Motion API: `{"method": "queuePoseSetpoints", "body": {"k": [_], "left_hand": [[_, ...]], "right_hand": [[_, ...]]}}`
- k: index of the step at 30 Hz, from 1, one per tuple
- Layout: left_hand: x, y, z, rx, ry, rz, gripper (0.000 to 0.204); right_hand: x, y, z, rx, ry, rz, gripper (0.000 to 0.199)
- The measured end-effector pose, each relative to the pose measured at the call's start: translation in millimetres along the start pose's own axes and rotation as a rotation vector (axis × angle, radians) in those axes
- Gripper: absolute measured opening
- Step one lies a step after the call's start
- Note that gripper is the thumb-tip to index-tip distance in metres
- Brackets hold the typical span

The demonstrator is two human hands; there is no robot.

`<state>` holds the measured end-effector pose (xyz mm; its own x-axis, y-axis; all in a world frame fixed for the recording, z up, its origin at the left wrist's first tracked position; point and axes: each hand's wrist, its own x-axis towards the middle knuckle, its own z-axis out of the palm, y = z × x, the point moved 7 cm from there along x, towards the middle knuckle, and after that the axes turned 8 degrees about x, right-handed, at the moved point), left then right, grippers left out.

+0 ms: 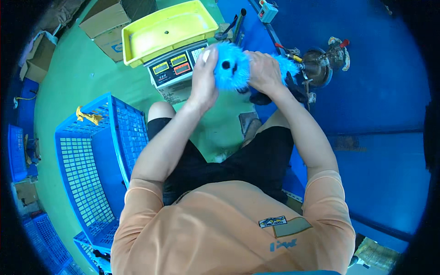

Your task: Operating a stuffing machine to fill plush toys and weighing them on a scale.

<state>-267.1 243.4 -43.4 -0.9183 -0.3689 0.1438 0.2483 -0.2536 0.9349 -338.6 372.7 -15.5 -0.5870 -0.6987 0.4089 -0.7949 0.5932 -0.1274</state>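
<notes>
A fluffy bright blue plush toy (pixel 232 75), with dark round spots on the part facing up, is held out in front of me above my knees. My left hand (pixel 204 80) wraps round its left side, thumb on top. On the other side my right hand (pixel 266 71) grips it with bent fingers. More blue fur and black limp pieces (pixel 260 98) show below and to the right of that hand. The fur at the right reaches a metal nozzle (pixel 316 68) fixed to a blue machine panel; whether it sits over the nozzle's end, I cannot tell.
Beyond my left hand a yellow tray (pixel 133 50) rests on a digital scale (pixel 160 75). Left of my leg stands a blue plastic crate (pixel 110 137) with a yellow cloth tied on. A cardboard box (pixel 103 32) is behind. The blue machine panel (pixel 376 105) fills the right side.
</notes>
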Motion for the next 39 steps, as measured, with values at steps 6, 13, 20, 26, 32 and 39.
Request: {"method": "queuePoseSetpoints", "body": {"k": [6,13,20,26,32,39], "left_hand": [[-14.8,-39.8,-17.0,0.026,0.087,-0.105,0.040],[-34.1,0.5,-10.5,0.735,0.099,0.398,0.046],[-3.7,-50.3,18.7,0.320,0.102,0.180,0.046],[-12.2,-55.8,0.6,0.277,0.112,0.146,0.044],[-11.5,-61.1,21.8,0.457,0.051,0.124,0.041],[-5.0,-47.6,-7.3,0.517,0.038,0.119,0.043]], "right_hand": [[-1.4,3.7,7.0,-0.041,0.056,-0.124,0.020],[2.6,-5.5,5.2,-0.047,-0.001,-0.077,0.014],[-10.8,31.8,-7.7,-0.119,0.011,-0.102,0.013],[-8.4,26.1,2.7,-0.125,0.059,-0.095,0.015],[-12.4,49.6,-6.9,-0.157,-0.041,-0.022,0.017],[-7.8,23.7,2.1,-0.119,0.054,-0.048,0.016]]}}
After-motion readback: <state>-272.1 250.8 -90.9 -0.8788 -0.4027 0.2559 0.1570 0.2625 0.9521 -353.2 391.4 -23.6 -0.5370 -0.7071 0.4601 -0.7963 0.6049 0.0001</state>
